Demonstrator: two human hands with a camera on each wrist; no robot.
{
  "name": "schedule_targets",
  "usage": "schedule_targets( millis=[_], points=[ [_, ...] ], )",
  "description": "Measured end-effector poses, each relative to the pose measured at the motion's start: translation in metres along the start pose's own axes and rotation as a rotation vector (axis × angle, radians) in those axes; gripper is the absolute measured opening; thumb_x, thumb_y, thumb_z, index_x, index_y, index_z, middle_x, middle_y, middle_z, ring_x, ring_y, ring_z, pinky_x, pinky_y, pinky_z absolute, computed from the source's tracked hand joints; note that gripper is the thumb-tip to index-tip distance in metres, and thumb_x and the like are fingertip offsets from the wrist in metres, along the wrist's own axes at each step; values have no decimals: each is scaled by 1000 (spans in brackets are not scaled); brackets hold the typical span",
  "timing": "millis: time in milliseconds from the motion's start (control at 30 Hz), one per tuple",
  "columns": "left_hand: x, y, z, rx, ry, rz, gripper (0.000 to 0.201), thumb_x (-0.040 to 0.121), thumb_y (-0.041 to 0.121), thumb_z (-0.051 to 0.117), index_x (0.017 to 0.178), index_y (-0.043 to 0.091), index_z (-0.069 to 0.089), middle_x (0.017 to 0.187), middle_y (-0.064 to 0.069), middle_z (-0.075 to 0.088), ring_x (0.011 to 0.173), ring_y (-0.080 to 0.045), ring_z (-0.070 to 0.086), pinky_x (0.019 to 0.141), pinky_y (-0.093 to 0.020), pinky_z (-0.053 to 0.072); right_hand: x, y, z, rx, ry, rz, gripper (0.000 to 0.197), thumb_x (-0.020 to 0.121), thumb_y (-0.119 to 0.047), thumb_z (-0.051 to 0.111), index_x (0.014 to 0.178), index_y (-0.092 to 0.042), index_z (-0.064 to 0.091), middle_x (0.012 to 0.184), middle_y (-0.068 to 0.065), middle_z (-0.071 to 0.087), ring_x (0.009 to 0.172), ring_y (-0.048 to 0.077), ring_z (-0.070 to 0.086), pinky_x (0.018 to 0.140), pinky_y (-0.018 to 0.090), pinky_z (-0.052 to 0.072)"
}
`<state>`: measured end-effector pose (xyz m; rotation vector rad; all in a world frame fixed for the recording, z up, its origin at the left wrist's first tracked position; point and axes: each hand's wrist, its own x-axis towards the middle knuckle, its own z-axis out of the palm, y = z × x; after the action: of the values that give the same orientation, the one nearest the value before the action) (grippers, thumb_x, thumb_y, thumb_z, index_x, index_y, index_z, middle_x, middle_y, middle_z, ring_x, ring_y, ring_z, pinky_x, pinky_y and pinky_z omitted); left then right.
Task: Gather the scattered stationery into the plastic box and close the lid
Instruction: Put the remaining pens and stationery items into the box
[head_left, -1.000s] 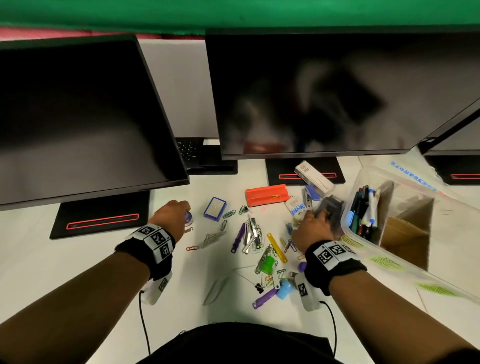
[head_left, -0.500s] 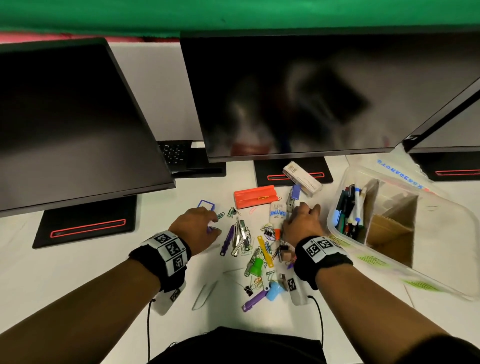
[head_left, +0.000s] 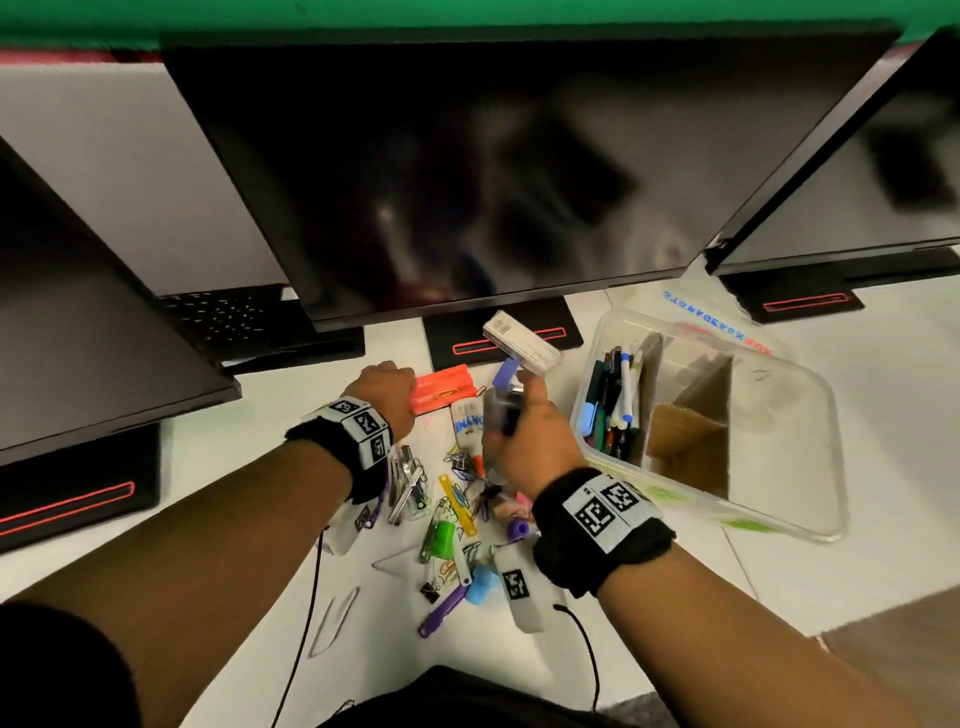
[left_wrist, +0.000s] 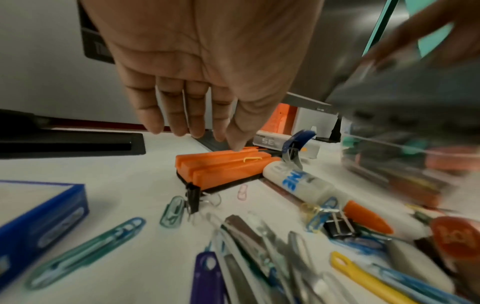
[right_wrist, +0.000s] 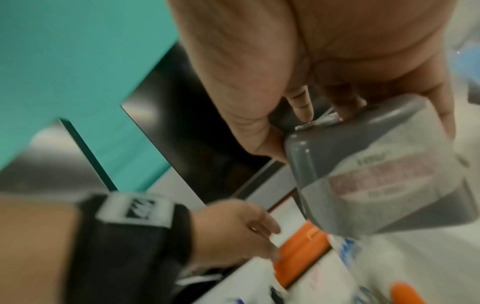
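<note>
Now lifted in right hand (head_left: 524, 447): grey, clear-windowed tape dispenser (right_wrist: 376, 168), blurred.

Orange eraser block (left_wrist: 223, 168), grey tape dispenser (right_wrist: 376, 164), blue clip box (left_wrist: 39, 222), white glue bottle (left_wrist: 301, 183) with orange cap, black-and-white patterned wristbands (head_left: 605, 512).

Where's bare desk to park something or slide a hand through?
Free: bare white desk left of the left hand, before the left monitor base; also the strip right of the plastic box. Crowded: the clip and pen pile between both wrists, up to the orange block.
</note>
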<state>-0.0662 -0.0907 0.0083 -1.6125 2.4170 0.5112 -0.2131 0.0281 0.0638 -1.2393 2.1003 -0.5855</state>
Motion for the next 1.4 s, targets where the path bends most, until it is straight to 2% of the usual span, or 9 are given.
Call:
schedule_targets(
  millis=[233,467,667,733,833,900,1033,1200,1400],
  points=[
    [31,8,20,99,-67,-30,54,77,26,67,124,10,44,121,-13,57,114,-33,53,97,-44,46,-30,1,-101,123,99,-24,60,83,-15,63,135,-23,34,125,3,58,102,12,56,91,25,48],
    [25,11,17,17,-70,-90,48,76,26,67,118,12,50,111,-15,52,105,-35,57,91,-39,48,3,75,-194,-11,343,295,51,88,-34,55,132,-16,39,120,9,63,110,28,58,86,25,40],
    [6,32,-7,-79,90,-52,52,74,18,66,122,11,46,111,-15,47,99,-35,57,88,-41,51,36,133,-209,-218,32,505,48,85,-22,62,127,-4,49,127,15,57,115,32,55,78,27,42],
    [-2,44,-17,-86,158,-38,55,73,17,67,125,15,46,117,-13,47,104,-34,56,90,-41,50,43,141,-207,-211,-113,540,44,81,-17,66,121,-3,56,126,16,58,105,29,58,62,22,43],
    [-13,65,-28,-90,281,-2,53,75,15,64,126,19,48,122,-10,49,108,-34,55,91,-42,47,50,144,-207,-190,-216,537,9,80,-20,66,79,-17,74,87,6,72,65,19,63,48,18,44],
    [-21,78,-31,-105,332,28,50,77,15,63,125,19,50,122,-9,50,108,-33,56,92,-42,47,57,149,-207,-262,-239,533,20,74,-30,67,58,-20,72,68,1,70,57,19,64,56,20,51],
    [-33,95,-29,-164,305,3,54,75,19,66,126,19,48,124,-7,47,108,-30,56,94,-39,48,71,159,-205,-416,-299,441,5,68,-31,66,67,-30,71,87,2,68,77,25,63,81,32,53],
    [-42,106,-26,-229,259,2,62,73,20,70,130,19,45,126,-6,44,111,-27,54,97,-35,47,60,155,-205,-301,-312,423,18,76,-12,61,61,-13,71,81,15,67,67,30,63,63,30,55],
    [-44,128,-33,-316,330,52,61,78,18,68,134,18,43,130,-5,40,112,-26,55,100,-32,44,59,123,-210,-435,-163,311,40,87,-22,61,125,-14,53,132,11,54,121,31,51,103,39,42]
  ],
)
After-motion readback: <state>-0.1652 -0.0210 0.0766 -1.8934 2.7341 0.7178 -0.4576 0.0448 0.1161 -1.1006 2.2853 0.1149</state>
